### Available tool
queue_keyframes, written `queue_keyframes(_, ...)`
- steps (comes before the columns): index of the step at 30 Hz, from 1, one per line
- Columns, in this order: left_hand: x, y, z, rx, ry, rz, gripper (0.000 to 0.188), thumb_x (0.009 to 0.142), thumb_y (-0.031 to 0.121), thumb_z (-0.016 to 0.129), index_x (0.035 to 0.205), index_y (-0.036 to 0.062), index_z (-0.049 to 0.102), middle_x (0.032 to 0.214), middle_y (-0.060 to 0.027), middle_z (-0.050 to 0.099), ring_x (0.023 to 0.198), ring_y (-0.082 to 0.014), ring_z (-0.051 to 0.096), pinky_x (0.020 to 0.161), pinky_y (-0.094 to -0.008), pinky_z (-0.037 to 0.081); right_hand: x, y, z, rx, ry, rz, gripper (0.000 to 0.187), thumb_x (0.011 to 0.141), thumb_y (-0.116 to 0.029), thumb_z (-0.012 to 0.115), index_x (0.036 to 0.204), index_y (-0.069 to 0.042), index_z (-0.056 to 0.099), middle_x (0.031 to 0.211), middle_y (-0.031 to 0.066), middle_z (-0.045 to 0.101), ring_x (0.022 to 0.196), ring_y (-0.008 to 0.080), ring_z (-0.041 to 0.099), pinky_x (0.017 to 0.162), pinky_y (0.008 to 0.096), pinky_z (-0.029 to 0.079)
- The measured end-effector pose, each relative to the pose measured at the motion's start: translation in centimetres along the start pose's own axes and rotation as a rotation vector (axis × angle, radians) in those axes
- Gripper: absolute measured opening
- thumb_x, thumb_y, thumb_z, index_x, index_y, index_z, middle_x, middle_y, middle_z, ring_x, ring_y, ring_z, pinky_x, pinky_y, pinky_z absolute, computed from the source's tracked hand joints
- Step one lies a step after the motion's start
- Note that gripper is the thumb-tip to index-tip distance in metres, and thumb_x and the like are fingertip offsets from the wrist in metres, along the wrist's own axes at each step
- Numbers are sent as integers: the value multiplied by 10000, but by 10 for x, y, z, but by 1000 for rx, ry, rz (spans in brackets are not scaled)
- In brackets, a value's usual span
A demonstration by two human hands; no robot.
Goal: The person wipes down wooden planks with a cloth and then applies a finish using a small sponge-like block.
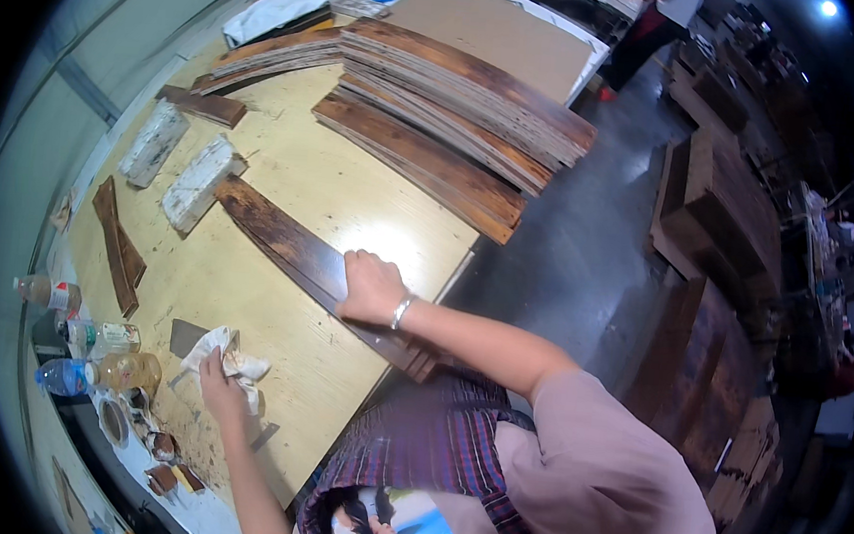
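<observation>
A dark brown stained wooden plank [284,239] lies across the pale tabletop, its near end reaching the table's front edge by my apron. My right hand [370,288], with a bracelet at the wrist, is closed over the plank's edge near that end. To the left, my left hand [221,383] grips a crumpled white cloth [244,365] low over the table. A flat grey piece [187,337], perhaps a scraper blade, shows beside the cloth; whether my fingers hold it too is hidden. The plank's far end touches a stained white block [199,185].
Stacked brown planks [461,89] lie along the table's far side. Another white block [153,143] and short wood strips [118,243] are at left. Several plastic bottles [125,371] line the left edge. Beyond the dark floor [557,267] stand wood stacks [723,200]; a person [656,34] stands far off.
</observation>
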State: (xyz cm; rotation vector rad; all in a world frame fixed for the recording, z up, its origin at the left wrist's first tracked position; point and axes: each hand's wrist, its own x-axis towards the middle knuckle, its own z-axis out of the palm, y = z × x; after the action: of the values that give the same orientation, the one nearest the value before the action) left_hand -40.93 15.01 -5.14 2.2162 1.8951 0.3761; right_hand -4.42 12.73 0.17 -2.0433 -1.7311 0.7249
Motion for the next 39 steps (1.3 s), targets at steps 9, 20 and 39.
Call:
queue_keyframes(9, -14, 185, -61, -457, 144, 563, 434, 701, 32, 579, 1123, 77, 670, 1188, -148, 618, 1164, -360, 550, 1057, -501, 381, -52, -14, -32, 291, 34, 33, 465, 649, -261, 783, 1015, -6, 652, 949, 223, 682, 903, 380, 664, 820, 436, 515)
queue_keyframes(20, 123, 6, -118, -464, 547, -70, 278, 923, 51, 473, 1095, 8, 686, 942, -96, 731, 798, -185, 668, 729, -341, 521, -131, -9, -38, 370, -62, -342, 782, 621, -180, 780, 1344, -26, 525, 1063, 139, 644, 913, 230, 646, 793, 373, 525)
queue_keyframes(39, -18, 139, -69, -1105, 216, 271, 365, 804, -132, 518, 1084, 15, 700, 1295, -240, 582, 1189, -319, 591, 1014, -379, 490, -53, -34, -38, 1882, -484, 242, 520, 1002, -410, 448, 1229, 48, 546, 1143, 191, 653, 929, 246, 684, 831, 383, 582)
